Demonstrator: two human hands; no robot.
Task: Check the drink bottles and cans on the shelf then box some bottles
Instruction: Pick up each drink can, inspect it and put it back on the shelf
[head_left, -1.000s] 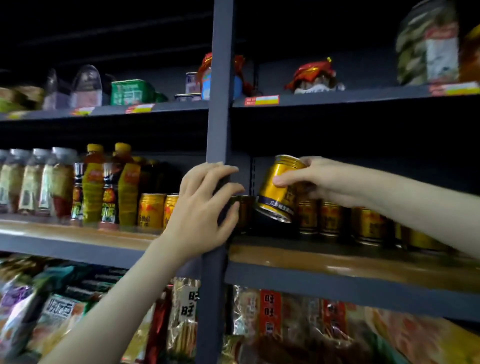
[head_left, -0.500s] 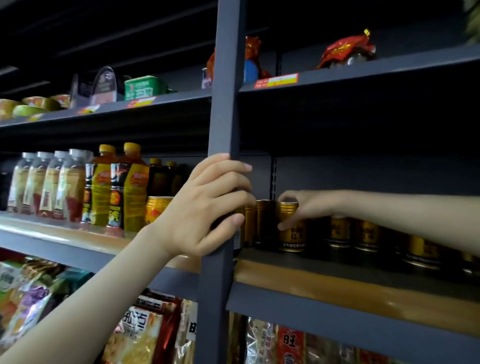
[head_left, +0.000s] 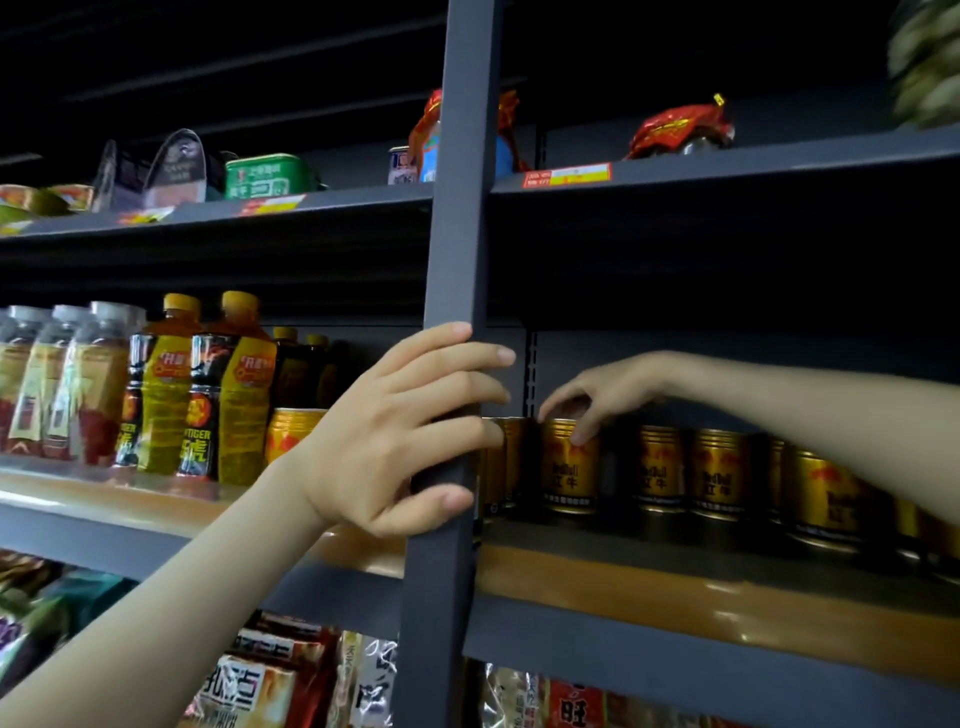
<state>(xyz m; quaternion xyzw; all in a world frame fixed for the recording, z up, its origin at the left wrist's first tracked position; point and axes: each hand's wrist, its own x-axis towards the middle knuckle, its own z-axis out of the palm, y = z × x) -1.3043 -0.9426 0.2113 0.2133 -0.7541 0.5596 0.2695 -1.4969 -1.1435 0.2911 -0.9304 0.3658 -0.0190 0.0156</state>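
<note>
my right grip (head_left: 597, 397) rests fingertips on the rim of a gold red bull can (head_left: 569, 470), loosely curled, standing upright on the shelf (head_left: 675, 582) directly beneath it. my left grip (head_left: 400, 436) wraps the grey shelf post (head_left: 452, 260), hiding the cans behind it.

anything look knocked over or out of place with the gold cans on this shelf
Nothing stands out. The gold cans stand upright in a row on the shelf. The right hand rests its fingers on one can's top; the left hand grips the post.
</note>
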